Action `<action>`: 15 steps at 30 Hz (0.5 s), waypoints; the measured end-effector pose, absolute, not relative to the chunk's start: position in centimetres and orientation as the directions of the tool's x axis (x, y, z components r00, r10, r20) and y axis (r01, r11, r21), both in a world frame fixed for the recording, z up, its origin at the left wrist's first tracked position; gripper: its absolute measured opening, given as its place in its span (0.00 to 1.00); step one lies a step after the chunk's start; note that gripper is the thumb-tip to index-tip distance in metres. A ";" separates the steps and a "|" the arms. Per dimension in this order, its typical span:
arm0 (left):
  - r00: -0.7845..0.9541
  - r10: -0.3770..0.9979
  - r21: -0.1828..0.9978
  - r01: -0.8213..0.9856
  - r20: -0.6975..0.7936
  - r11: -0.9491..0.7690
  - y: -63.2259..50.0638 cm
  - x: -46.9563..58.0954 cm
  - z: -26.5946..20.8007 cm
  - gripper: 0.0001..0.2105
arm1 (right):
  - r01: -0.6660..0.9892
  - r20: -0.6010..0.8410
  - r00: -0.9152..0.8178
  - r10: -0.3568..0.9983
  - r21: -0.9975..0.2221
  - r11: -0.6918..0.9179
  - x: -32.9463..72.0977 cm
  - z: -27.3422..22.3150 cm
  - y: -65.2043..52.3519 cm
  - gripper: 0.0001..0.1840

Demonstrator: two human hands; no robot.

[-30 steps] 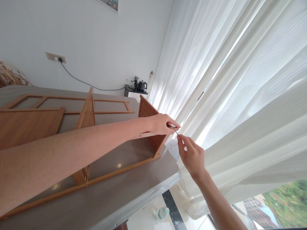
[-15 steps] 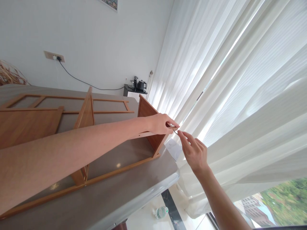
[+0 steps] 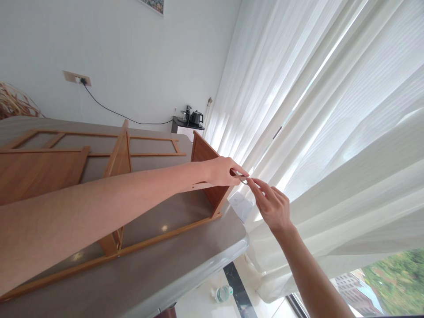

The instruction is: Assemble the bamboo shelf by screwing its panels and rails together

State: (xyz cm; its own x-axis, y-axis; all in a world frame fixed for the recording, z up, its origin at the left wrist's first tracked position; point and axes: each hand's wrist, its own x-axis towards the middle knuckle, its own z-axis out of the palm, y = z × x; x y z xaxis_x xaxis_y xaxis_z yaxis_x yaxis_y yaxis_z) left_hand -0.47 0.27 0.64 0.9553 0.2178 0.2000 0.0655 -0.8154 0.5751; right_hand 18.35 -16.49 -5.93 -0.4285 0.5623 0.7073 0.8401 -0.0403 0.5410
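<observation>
My left hand (image 3: 220,171) is wrapped over the far end of a pale wooden rail (image 3: 195,187), beside an upright wooden end panel (image 3: 202,149). At that end my right hand (image 3: 273,206) pinches a thin, bent metal hex key (image 3: 244,182) between thumb and fingertips. The key's tip meets the rail's end, though fingers partly hide the contact. My left forearm covers much of the rail. The panel stands on a long bottom rail (image 3: 165,235), and a second upright panel (image 3: 121,152) rises further left.
A grey-topped table (image 3: 205,251) with a rounded corner bears the wooden parts, including a flat panel (image 3: 43,172) and a ladder-like frame (image 3: 152,154). White curtains (image 3: 318,145) hang close on the right. A plastic bottle (image 3: 222,293) is on the floor; a black kettle (image 3: 196,118) stands behind.
My right hand has shifted slightly right and its wrist has turned a little, the hex key still in its fingers. My left hand keeps its hold on the rail.
</observation>
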 end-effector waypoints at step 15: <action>0.964 0.220 0.581 0.094 0.150 -0.809 -0.1 -1.0 1.4 0.23 | 0.994 0.760 -0.104 0.641 0.104 0.039 15.7 -7.2 -16.5 0.06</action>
State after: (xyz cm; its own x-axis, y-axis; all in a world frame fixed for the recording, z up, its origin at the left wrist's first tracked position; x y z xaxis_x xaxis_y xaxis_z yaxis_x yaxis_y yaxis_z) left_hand -0.97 -0.06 1.39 0.9640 0.2195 0.1500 0.0938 -0.8088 0.5806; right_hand 15.69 -16.49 -7.21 -0.1045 0.6410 0.7604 0.9938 0.0391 0.1037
